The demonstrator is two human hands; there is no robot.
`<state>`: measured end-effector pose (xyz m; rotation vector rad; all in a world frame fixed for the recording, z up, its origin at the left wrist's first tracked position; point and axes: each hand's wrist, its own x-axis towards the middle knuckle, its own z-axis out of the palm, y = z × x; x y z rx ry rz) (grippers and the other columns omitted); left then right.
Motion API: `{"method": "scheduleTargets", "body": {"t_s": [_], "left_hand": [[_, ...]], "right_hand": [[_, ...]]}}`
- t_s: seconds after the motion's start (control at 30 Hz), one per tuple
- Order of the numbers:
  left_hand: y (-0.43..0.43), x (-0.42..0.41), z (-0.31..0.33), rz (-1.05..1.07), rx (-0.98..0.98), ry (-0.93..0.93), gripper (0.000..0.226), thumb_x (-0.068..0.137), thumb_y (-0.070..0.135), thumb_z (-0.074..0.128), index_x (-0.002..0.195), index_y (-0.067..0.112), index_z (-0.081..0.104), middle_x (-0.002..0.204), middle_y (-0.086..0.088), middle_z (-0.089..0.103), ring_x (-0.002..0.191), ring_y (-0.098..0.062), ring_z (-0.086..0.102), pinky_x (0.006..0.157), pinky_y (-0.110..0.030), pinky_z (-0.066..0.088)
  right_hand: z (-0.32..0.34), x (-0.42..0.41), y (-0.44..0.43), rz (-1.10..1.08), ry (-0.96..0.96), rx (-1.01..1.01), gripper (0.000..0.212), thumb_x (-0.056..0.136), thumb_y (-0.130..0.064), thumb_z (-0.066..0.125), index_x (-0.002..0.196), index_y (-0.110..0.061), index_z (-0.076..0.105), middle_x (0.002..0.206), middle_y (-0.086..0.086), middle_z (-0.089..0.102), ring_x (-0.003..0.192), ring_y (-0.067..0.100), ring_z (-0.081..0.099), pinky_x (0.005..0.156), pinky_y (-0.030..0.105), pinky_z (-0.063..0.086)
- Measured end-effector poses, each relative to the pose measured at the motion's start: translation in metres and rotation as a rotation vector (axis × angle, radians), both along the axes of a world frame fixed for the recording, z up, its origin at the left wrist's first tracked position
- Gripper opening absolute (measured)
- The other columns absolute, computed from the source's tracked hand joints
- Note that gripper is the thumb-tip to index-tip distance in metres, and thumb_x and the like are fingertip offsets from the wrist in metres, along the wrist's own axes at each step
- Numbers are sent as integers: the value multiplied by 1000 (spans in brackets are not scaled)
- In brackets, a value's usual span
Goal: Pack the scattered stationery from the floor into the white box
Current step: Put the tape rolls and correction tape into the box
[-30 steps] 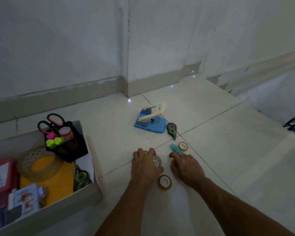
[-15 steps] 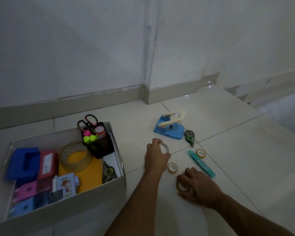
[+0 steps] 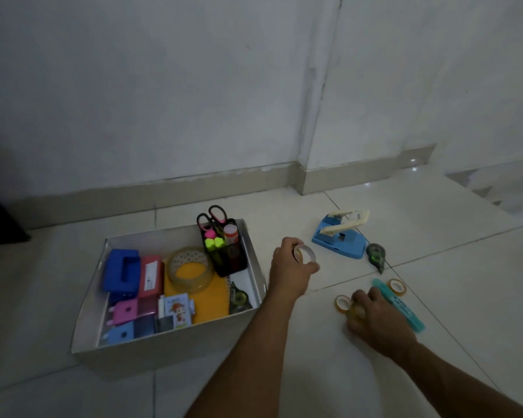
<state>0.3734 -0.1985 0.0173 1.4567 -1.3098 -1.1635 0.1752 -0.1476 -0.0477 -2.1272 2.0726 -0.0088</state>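
- Right hand [image 3: 375,322]: nearest to me, low on the floor [image 3: 453,351], fingers curled over a small yellow tape roll [image 3: 356,312]. A second yellow roll [image 3: 341,303] lies just beside my fingertips.
- Handling, as I judge it: these rolls are light, stiff and smooth, and apt to roll off on edge. The best hold is a pinch across the ring, or a finger hooked through the core.
- Teal stick [image 3: 400,307]: pen-shaped, lying flat just beyond my right hand, with a third small roll [image 3: 396,287] close to its far end.
- White box [image 3: 169,345]: open-topped, on my left. It holds a yellow notebook [image 3: 207,301] with a large clear tape ring [image 3: 190,271] on it, a blue punch [image 3: 121,268], a red case [image 3: 151,276], pink and blue small items near the front wall, and a green correction roller [image 3: 239,298].
- Black mesh holder [image 3: 227,254]: upright in the box's far right corner, carrying scissors [image 3: 212,215] and highlighters [image 3: 214,242].
- Left hand [image 3: 292,271]: raised between the box and the scattered items, thumb and fingers pinching a clear tape roll [image 3: 305,254] by its rim.
- Farthest, not yet packed: a light-blue hole punch [image 3: 340,238] and, just beside it, a dark correction tape [image 3: 376,256].
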Motion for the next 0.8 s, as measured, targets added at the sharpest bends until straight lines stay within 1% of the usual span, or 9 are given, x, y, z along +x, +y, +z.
{"method": "scheduleTargets", "body": {"t_s": [0.13, 0.23, 0.37, 0.43, 0.5, 0.57, 0.63, 0.73, 0.8], "left_hand": [[0, 8, 9, -34, -29, 20, 47, 73, 16, 79, 111, 22, 53, 110, -6, 57, 89, -16, 52, 77, -28, 45], [-1, 16, 21, -50, -73, 73, 44, 73, 17, 79, 107, 26, 53, 99, 4, 57, 83, -10, 52, 72, -21, 44], [-7, 39, 43, 28, -148, 179, 43, 74, 10, 79, 105, 23, 52, 87, 12, 53, 78, -7, 50, 72, -20, 46], [-10, 60, 56, 102, -189, 236, 43, 75, 9, 78, 107, 20, 53, 87, 11, 53, 78, -5, 51, 69, -14, 46], [-12, 89, 66, 206, -228, 280, 44, 74, 10, 79, 110, 19, 55, 88, 10, 56, 77, -5, 54, 66, -14, 48], [-11, 122, 72, 316, -241, 305, 44, 73, 13, 80, 110, 23, 56, 93, 8, 61, 82, -10, 59, 65, -21, 53], [-7, 156, 73, 420, -224, 278, 43, 73, 17, 80, 107, 27, 56, 99, 7, 62, 90, -15, 62, 70, -28, 56], [3, 195, 66, 517, -163, 195, 41, 73, 15, 81, 102, 29, 54, 99, 3, 62, 92, -18, 60, 77, -34, 55], [12, 211, 56, 517, -89, 124, 41, 74, 9, 78, 103, 24, 54, 105, -7, 63, 94, -22, 60, 80, -37, 55]], "right_hand": [[-1, 9, -7, -38, -45, -82, 59, 82, -60, 56, 131, -30, 39, 125, 0, 40, 100, 9, 49, 82, 22, 47], [-2, 20, -18, -53, -109, -108, 59, 81, -56, 60, 130, -29, 40, 125, 0, 41, 96, 8, 47, 74, 19, 45], [12, 46, -43, -121, -349, -258, 48, 80, -40, 67, 121, -22, 50, 114, 4, 47, 79, 14, 48, 62, 26, 39], [30, 65, -59, -153, -481, -356, 45, 78, -33, 69, 118, -20, 53, 112, 7, 48, 81, 18, 48, 67, 28, 37], [54, 88, -76, -148, -599, -467, 42, 78, -29, 67, 116, -17, 55, 112, 10, 50, 86, 17, 47, 73, 29, 36], [81, 115, -88, -114, -694, -557, 42, 78, -28, 67, 117, -18, 55, 110, 7, 51, 86, 14, 47, 75, 28, 38], [106, 145, -95, -47, -804, -593, 42, 78, -29, 66, 118, -21, 55, 105, -1, 48, 86, 14, 51, 75, 29, 42], [133, 190, -93, 145, -915, -571, 42, 79, -28, 67, 119, -24, 55, 107, -5, 48, 90, 11, 53, 77, 32, 50], [141, 216, -84, 326, -922, -506, 43, 79, -30, 68, 120, -26, 55, 110, -5, 50, 93, 11, 55, 79, 32, 53]]}}
